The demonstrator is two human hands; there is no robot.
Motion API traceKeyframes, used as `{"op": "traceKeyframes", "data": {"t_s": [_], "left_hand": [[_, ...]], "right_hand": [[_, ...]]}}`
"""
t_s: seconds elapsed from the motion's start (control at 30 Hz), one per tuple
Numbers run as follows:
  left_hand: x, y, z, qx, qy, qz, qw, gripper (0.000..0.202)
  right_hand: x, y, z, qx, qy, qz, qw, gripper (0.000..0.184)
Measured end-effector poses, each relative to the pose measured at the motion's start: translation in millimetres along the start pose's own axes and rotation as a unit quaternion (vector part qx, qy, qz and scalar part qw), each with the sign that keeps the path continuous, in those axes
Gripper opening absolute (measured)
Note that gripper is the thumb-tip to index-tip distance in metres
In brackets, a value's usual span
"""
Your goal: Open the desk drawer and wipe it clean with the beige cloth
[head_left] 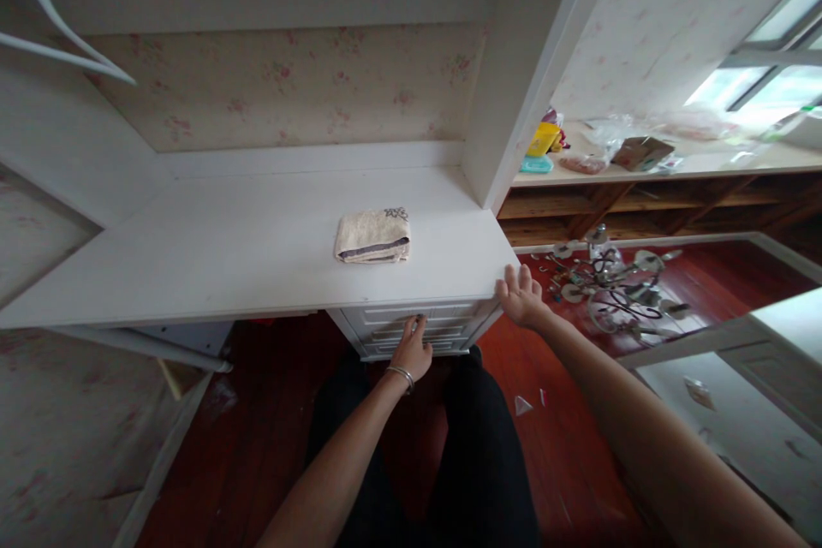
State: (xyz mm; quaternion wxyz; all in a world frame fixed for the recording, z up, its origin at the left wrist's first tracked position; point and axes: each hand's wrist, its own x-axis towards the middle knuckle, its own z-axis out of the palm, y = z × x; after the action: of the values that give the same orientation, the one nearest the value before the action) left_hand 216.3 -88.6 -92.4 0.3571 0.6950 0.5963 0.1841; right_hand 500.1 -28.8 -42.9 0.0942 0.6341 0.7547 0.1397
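Observation:
My left hand (pixel 412 353), with a bracelet (pixel 402 377) on its wrist, reaches to the front of a white drawer unit (pixel 378 317) under the desk. Its thumb and fingers close around a small dark drawer knob (pixel 419 318) on the top drawer, partly covered by the fingertips. At the right front corner of the white desk (pixel 257 248), my right hand (pixel 521 298) lies against the edge with fingers stretched out. A folded beige cloth (pixel 373 236) with a dark stripe and a flower pattern rests on the desktop, touched by neither hand.
A chandelier (pixel 616 287) lies on the red wooden floor (pixel 545 454) at right. Behind it, a low shelf (pixel 706 167) bears plastic bags and a small box (pixel 642 152). White cables (pixel 70 34) hang at upper left. White furniture (pixel 738 385) stands at lower right.

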Motion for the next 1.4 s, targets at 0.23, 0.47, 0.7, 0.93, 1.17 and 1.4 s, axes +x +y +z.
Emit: {"op": "traceKeyframes", "data": {"t_s": [0.23,0.47,0.7,0.93,1.17,1.4], "left_hand": [[1.2,0.5,-7.4,0.053,-0.050,-0.007,0.997,0.066],[1.8,4.7,-16.7,0.107,-0.040,0.007,0.993,0.059],[2.1,7.7,-19.5,0.127,-0.037,0.002,0.991,0.056],[5.0,12.4,-23.8,0.152,-0.032,0.012,0.988,0.052],[1.1,21.9,-33.0,0.170,-0.035,0.021,0.985,0.045],[-55.6,16.6,-25.8,0.198,-0.073,0.057,0.976,0.051]], "right_hand": [[0.9,1.4,4.4,0.011,-0.003,0.002,1.000,0.042],[2.9,2.4,8.5,0.012,-0.018,-0.003,1.000,0.044],[3.5,3.4,10.4,0.001,-0.016,-0.009,1.000,0.044],[0.9,0.7,0.3,-0.007,-0.019,-0.009,1.000,0.041],[1.4,0.0,-0.2,-0.004,-0.025,-0.002,1.000,0.043],[2.6,-1.5,3.1,0.008,-0.022,0.012,1.000,0.042]]}}
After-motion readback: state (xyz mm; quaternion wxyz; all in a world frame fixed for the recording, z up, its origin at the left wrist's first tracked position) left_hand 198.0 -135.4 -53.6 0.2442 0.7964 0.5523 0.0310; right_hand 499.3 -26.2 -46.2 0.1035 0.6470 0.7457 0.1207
